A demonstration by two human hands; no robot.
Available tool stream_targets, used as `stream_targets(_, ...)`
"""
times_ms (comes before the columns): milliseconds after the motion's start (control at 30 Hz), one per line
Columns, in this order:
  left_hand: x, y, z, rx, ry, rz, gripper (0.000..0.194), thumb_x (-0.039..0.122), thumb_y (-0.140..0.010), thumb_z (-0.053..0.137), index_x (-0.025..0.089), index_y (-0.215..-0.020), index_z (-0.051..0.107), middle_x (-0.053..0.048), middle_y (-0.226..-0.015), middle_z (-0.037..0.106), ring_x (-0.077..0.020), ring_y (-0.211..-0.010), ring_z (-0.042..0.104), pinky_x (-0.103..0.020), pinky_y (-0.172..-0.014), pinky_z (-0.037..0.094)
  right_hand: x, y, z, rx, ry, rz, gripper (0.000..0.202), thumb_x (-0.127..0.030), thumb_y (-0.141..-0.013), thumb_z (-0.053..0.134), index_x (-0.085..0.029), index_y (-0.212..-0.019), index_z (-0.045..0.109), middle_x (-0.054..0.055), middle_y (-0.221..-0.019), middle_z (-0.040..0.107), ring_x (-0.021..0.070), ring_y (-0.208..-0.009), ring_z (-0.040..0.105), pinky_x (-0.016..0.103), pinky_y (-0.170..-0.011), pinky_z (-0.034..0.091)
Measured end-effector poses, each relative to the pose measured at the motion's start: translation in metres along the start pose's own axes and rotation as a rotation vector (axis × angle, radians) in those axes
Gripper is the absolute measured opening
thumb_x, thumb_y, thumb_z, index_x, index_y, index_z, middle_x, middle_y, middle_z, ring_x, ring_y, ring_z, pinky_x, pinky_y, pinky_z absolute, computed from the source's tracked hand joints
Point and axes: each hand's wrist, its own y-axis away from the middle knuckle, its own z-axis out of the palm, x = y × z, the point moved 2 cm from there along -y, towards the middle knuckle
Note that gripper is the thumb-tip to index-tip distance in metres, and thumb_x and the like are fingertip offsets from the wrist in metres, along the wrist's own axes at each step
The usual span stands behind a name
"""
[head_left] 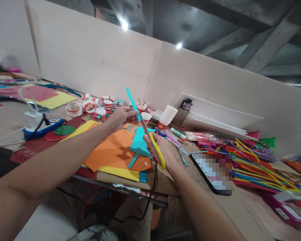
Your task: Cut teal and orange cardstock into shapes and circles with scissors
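Note:
My left hand (124, 117) pinches a narrow turquoise paper strip (131, 98), which points up and away from me. In my right hand (159, 147) is a pair of scissors (157, 150) with yellow-edged handles. Its blades reach up to the strip's lower part, close to my left fingertips; whether they are cutting through it I cannot tell. Below both hands lie turquoise paper pieces (140, 142) on orange sheets (107, 147), with a yellow sheet (120, 172) showing underneath.
Behind my hands stand a stack of paper cups (167, 117) and several cut cups (90, 105). To the right lie a phone (213, 174) and many coloured pipe cleaners (253, 164). A blue power strip (46, 127) is at left. A black cable (150, 197) hangs over the table edge.

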Motion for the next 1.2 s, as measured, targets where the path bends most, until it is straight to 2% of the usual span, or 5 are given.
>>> stream_targets(367,0.0008,0.0002,0.0,-0.03,0.005,-0.015,0.028,0.033,-0.069,0.075,0.012,-0.069,0.056,0.0,-0.059,0.059,-0.0107,-0.056,0.059,-0.026,-0.063,0.047,-0.0011,0.0023,-0.0021,-0.012,0.008,0.021,0.041,-0.06,-0.083,0.047,-0.02,-0.072,0.046,-0.004,-0.055,0.047,0.0083,-0.043,0.041,0.021,-0.041,0.032)
stream_targets(600,-0.0034,0.0017,0.0036,-0.093,-0.056,-0.042,0.026,0.033,-0.072,0.072,0.011,-0.07,0.058,-0.004,-0.061,0.063,-0.0112,-0.054,0.059,-0.025,-0.057,0.045,0.0025,0.0011,-0.0013,0.013,0.093,-0.06,0.034,-0.053,-0.085,0.045,-0.021,-0.074,0.044,-0.004,-0.061,0.049,0.0097,-0.05,0.044,0.021,-0.045,0.032)
stream_targets(1200,-0.0059,0.0029,0.0054,-0.115,-0.058,-0.046,0.025,0.033,-0.073,0.072,0.011,-0.073,0.061,-0.004,-0.062,0.064,-0.0122,-0.057,0.061,-0.024,-0.058,0.045,0.0078,0.0002,0.0028,0.028,0.07,0.0,0.038,-0.057,-0.084,0.045,-0.021,-0.071,0.043,-0.003,-0.057,0.048,0.0096,-0.046,0.041,0.022,-0.043,0.03)
